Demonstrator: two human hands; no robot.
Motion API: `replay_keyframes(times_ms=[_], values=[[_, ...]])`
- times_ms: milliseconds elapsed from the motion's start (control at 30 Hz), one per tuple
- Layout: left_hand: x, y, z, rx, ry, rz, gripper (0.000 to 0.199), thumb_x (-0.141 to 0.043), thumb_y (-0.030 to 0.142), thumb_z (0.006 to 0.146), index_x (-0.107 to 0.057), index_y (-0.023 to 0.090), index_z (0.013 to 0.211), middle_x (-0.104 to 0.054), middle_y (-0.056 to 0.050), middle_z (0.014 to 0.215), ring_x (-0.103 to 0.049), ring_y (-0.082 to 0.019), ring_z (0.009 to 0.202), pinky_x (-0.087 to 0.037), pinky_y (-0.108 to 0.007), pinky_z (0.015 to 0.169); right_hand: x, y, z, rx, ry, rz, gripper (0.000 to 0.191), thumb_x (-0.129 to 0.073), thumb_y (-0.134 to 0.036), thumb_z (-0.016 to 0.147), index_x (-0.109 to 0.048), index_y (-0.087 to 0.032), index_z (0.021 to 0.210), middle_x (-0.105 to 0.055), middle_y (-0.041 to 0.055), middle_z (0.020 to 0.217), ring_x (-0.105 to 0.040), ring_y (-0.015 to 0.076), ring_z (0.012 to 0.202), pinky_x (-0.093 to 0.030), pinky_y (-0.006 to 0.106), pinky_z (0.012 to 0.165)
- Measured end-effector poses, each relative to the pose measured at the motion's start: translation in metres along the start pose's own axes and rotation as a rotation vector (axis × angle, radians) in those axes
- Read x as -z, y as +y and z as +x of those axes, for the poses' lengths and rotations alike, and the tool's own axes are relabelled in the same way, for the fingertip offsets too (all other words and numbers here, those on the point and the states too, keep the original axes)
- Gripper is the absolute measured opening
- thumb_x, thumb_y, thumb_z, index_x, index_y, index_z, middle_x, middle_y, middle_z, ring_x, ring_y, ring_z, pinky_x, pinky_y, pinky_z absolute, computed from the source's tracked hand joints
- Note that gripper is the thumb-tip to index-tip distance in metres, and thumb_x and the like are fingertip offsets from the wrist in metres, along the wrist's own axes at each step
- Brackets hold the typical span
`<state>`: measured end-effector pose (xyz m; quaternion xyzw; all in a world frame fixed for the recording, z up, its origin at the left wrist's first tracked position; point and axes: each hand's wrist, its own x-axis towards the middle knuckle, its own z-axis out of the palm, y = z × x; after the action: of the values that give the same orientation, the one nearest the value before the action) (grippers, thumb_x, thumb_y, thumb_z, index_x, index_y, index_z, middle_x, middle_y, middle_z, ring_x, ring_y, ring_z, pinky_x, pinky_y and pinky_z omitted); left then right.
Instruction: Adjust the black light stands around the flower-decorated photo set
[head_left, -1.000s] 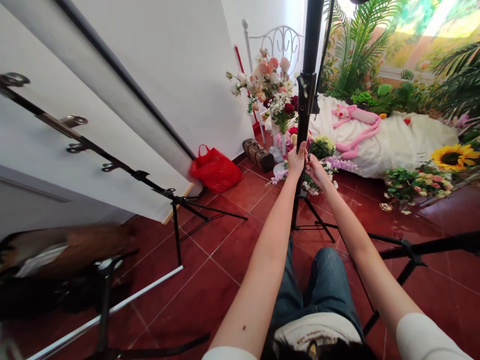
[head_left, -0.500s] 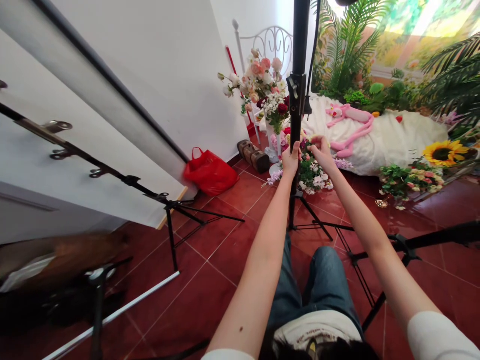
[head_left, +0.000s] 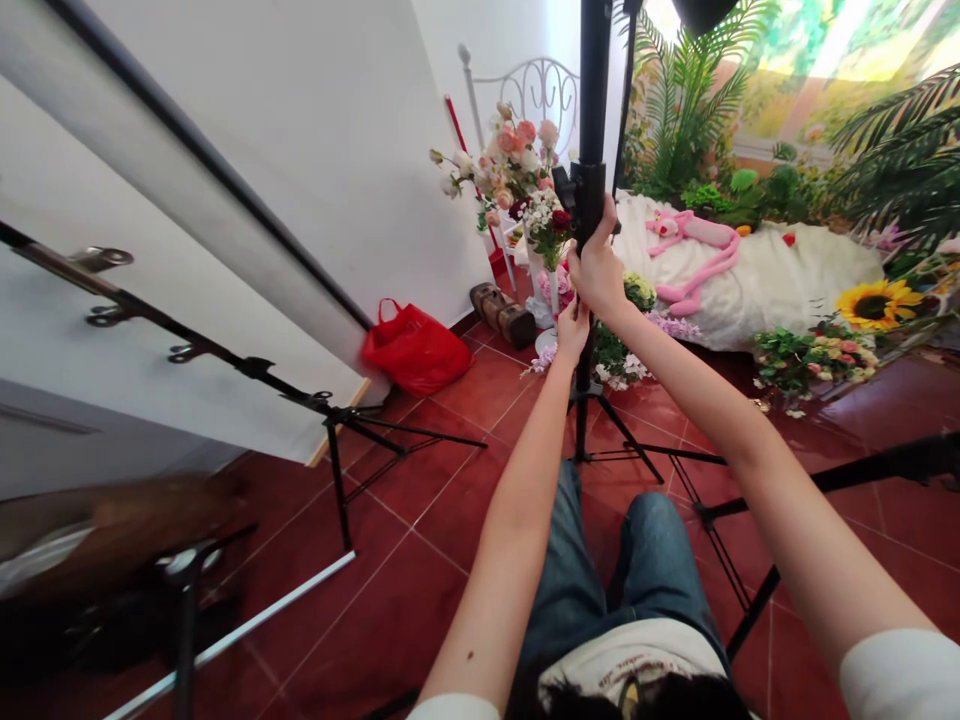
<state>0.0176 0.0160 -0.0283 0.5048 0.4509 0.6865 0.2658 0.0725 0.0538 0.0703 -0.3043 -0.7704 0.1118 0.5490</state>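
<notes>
A black light stand [head_left: 592,95] rises upright in front of me, its tripod legs spread on the floor. My right hand [head_left: 601,268] is wrapped around its pole, just below the black collar [head_left: 589,190] with a knob on its left side. Lower down, my left hand [head_left: 574,332] is closed on the same pole, its fingers partly hidden. Beside the pole hangs a black cable [head_left: 624,100]. The dark edge of something black [head_left: 705,12] shows at the top of the view.
Flower bunches [head_left: 517,150] and a bed with a pink plush toy [head_left: 705,235] stand behind the stand. A red bag [head_left: 416,348] sits by the wall. Another black stand [head_left: 341,480] is left, and black stand legs [head_left: 780,500] cross the floor at right.
My right hand has moved from beside the pole onto it, under the collar. My left hand has slid slightly lower. The collar has turned and sits a little lower in view.
</notes>
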Motion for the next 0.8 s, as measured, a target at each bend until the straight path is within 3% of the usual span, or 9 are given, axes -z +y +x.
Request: replay_keyframes(times_ms=[133, 233, 367, 467, 567, 700, 800], values=[[0.003, -0.017, -0.022, 0.050, -0.009, 0.099, 0.051, -0.083, 0.057, 0.066, -0.057, 0.021, 0.091, -0.068, -0.004, 0.085, -0.067, -0.022, 0.087, -0.056, -0.037, 0.085, 0.006, 0.009, -0.015, 0.002, -0.114, 0.047, 0.056, -0.042, -0.044, 0.102, -0.029, -0.016, 0.149, -0.063, 0.0170, 0.118, -0.070, 0.0249, 0.098, -0.056, 0.043, 0.089], [0.001, -0.030, -0.030, 0.100, -0.001, 0.121, 0.044, -0.083, 0.043, 0.069, -0.054, 0.021, 0.094, -0.066, -0.003, 0.084, -0.067, -0.022, 0.087, -0.056, -0.039, 0.087, 0.009, 0.025, -0.039, -0.006, -0.201, 0.083, 0.067, -0.051, -0.049, 0.097, -0.025, -0.017, 0.149, -0.065, 0.0145, 0.112, -0.068, 0.0220, 0.092, -0.056, 0.042, 0.089], [-0.003, -0.036, -0.028, 0.066, -0.015, 0.038, 0.048, -0.080, 0.030, 0.070, -0.055, 0.019, 0.109, -0.068, -0.011, 0.105, -0.066, -0.025, 0.107, -0.054, -0.042, 0.098, 0.003, 0.039, -0.076, -0.078, -0.202, 0.087, 0.074, -0.053, -0.052, 0.094, -0.020, -0.016, 0.150, -0.065, 0.0166, 0.114, -0.068, 0.0255, 0.095, -0.056, 0.046, 0.091], [-0.003, -0.035, -0.026, 0.033, -0.010, -0.006, 0.051, -0.078, 0.028, 0.071, -0.056, 0.019, 0.116, -0.067, -0.014, 0.117, -0.063, -0.027, 0.118, -0.052, -0.044, 0.103, -0.005, 0.038, -0.088, -0.123, -0.158, 0.060, 0.073, -0.049, -0.053, 0.096, -0.018, -0.014, 0.149, -0.064, 0.0212, 0.121, -0.066, 0.0298, 0.105, -0.053, 0.049, 0.096], [-0.004, -0.035, -0.027, 0.040, 0.009, -0.023, 0.047, -0.078, 0.033, 0.071, -0.057, 0.018, 0.111, -0.067, -0.015, 0.115, -0.062, -0.028, 0.118, -0.051, -0.045, 0.103, -0.009, 0.034, -0.090, -0.130, -0.126, 0.027, 0.071, -0.048, -0.052, 0.096, -0.019, -0.014, 0.149, -0.061, 0.0238, 0.128, -0.062, 0.0330, 0.117, -0.049, 0.053, 0.103], [-0.004, -0.036, -0.029, 0.106, 0.061, -0.018, 0.032, -0.062, 0.048, 0.085, -0.056, 0.019, 0.097, -0.067, -0.013, 0.098, -0.065, -0.026, 0.103, -0.053, -0.046, 0.098, -0.005, 0.031, -0.103, -0.151, -0.132, -0.043, 0.066, -0.047, -0.054, 0.097, -0.032, -0.011, 0.145, -0.059, 0.0265, 0.132, -0.057, 0.0356, 0.126, -0.044, 0.056, 0.109], [-0.003, -0.035, -0.030, 0.120, 0.056, -0.006, 0.032, -0.067, 0.045, 0.081, -0.052, 0.020, 0.094, -0.064, -0.007, 0.087, -0.065, -0.023, 0.090, -0.054, -0.043, 0.090, 0.006, 0.033, -0.119, -0.125, -0.163, -0.094, 0.062, -0.044, -0.054, 0.097, -0.042, -0.008, 0.139, -0.057, 0.0284, 0.135, -0.054, 0.0368, 0.131, -0.039, 0.058, 0.114]])
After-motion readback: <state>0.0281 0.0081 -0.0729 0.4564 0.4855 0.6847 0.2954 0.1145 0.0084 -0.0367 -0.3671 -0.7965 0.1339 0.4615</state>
